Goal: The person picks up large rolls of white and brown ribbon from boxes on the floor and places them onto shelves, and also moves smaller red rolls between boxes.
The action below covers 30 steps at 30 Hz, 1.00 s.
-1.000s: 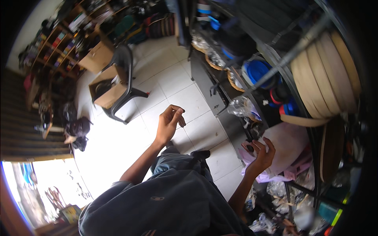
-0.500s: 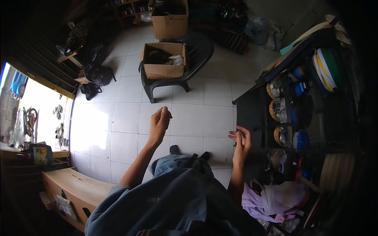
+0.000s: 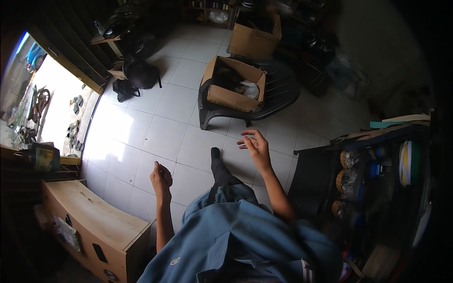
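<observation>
My left hand (image 3: 161,180) hangs over the white tiled floor, its fingers curled in loosely. Nothing shows in it. The right hand (image 3: 256,149) is held further forward, fingers apart and bent a little, holding nothing. Just beyond the right hand stands a dark plastic chair (image 3: 278,96) bearing an open cardboard box (image 3: 234,98). Inside that box are something dark and a white roll (image 3: 250,89). Neither hand touches the chair or the box. One foot in a dark sock (image 3: 216,158) is stretched forward between my hands.
A second cardboard box (image 3: 255,42) stands behind the chair. Dark bags (image 3: 141,75) lie on the floor at the far left, near a bright doorway (image 3: 61,108) with footwear outside. A wooden cabinet (image 3: 96,207) is close on my left; a dark shelf (image 3: 309,188) with baskets stands on the right.
My view has turned, and the chair and boxes now appear further right. My left hand has dropped lower and left; my right hand has come forward and inward. One leg has stepped ahead.
</observation>
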Each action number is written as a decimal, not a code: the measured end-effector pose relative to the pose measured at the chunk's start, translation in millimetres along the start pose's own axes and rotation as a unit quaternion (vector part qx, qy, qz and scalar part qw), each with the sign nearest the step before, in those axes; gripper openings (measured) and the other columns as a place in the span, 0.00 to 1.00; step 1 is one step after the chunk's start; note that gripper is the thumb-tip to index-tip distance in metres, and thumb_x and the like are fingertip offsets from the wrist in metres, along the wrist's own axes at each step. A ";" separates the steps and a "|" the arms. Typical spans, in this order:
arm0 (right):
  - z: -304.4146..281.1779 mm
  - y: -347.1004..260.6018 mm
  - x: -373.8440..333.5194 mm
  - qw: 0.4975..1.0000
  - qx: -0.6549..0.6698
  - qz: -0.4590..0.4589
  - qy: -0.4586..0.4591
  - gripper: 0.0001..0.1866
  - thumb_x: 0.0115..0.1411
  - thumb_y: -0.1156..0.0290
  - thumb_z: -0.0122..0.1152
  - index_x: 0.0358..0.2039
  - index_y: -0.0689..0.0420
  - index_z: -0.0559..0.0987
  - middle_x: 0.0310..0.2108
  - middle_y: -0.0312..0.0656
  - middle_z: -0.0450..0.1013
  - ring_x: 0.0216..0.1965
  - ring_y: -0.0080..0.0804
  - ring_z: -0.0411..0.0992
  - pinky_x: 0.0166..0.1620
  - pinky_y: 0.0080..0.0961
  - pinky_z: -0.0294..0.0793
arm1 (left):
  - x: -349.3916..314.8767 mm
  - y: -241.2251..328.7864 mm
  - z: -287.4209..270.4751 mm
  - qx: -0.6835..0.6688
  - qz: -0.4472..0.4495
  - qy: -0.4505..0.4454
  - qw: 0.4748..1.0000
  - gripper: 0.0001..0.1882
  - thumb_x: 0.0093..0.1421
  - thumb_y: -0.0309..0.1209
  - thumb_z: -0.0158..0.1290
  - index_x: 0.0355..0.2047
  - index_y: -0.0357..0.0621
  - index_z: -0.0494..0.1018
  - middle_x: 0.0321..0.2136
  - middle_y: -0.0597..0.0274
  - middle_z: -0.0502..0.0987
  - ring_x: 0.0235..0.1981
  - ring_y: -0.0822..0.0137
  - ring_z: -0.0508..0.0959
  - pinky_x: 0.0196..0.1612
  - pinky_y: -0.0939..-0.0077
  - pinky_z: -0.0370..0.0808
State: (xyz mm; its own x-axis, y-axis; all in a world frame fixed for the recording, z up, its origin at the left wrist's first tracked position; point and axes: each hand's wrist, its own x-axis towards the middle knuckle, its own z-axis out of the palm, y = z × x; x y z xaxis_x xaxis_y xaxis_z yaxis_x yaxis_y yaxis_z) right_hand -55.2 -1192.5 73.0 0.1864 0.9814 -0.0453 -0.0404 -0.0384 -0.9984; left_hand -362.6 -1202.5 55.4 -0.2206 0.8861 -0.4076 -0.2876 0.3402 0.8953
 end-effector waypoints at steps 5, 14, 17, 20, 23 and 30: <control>43.9 7.4 101.5 0.997 0.029 0.007 -0.078 0.08 0.62 0.74 0.50 0.40 0.62 0.71 0.38 0.39 0.72 0.35 0.26 0.75 0.35 0.19 0.74 | 58.6 19.8 -1.3 0.015 0.054 0.059 0.997 0.16 0.66 0.39 0.42 0.33 0.39 0.71 0.11 0.76 0.57 0.09 0.82 0.52 0.13 0.85 0.48; 132.0 -5.9 255.4 0.979 0.067 0.028 -0.190 0.09 0.64 0.71 0.47 0.41 0.62 0.71 0.19 0.38 0.70 0.23 0.22 0.73 0.28 0.19 0.74 | 183.4 73.8 39.3 -0.025 0.102 0.101 0.989 0.19 0.66 0.42 0.43 0.23 0.41 0.65 0.09 0.72 0.54 0.10 0.79 0.55 0.15 0.82 0.55; 155.7 -5.1 294.0 0.962 -0.014 0.050 -0.269 0.12 0.67 0.68 0.42 0.42 0.62 0.72 0.18 0.37 0.70 0.18 0.20 0.70 0.25 0.18 0.72 | 224.3 80.6 34.3 -0.101 0.086 0.078 0.988 0.17 0.67 0.41 0.41 0.26 0.41 0.65 0.11 0.72 0.56 0.11 0.79 0.53 0.15 0.81 0.55; 188.9 -2.3 326.9 0.962 -0.047 0.038 -0.266 0.12 0.66 0.74 0.38 0.43 0.60 0.72 0.21 0.41 0.73 0.20 0.23 0.73 0.29 0.18 0.73 | 267.5 96.5 42.3 -0.054 0.086 0.112 0.988 0.10 0.66 0.34 0.41 0.32 0.40 0.64 0.18 0.68 0.61 0.16 0.77 0.60 0.20 0.82 0.61; 217.9 5.6 365.6 0.963 -0.080 -0.001 -0.256 0.13 0.63 0.78 0.39 0.44 0.60 0.71 0.27 0.42 0.75 0.24 0.24 0.75 0.32 0.19 0.74 | 316.4 122.1 47.2 -0.051 0.124 0.118 0.984 0.04 0.63 0.27 0.43 0.36 0.40 0.64 0.30 0.62 0.66 0.24 0.75 0.67 0.28 0.80 0.67; 293.4 9.0 466.6 0.974 -0.017 0.049 -0.221 0.11 0.61 0.79 0.44 0.43 0.63 0.70 0.42 0.43 0.71 0.34 0.27 0.75 0.36 0.22 0.76 | 460.9 199.6 20.5 -0.060 0.110 0.000 0.992 0.01 0.60 0.23 0.43 0.32 0.42 0.64 0.33 0.59 0.69 0.25 0.74 0.70 0.32 0.79 0.68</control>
State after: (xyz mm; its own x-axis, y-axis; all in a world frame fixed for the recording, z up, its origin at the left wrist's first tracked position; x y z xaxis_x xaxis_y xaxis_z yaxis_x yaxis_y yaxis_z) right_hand -256.6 -679.7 52.4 -0.2573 0.9577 -0.1293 -0.0020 -0.1343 -0.9909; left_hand -502.6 -719.8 49.9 -0.2908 0.9346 -0.2049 -0.3405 0.0990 0.9350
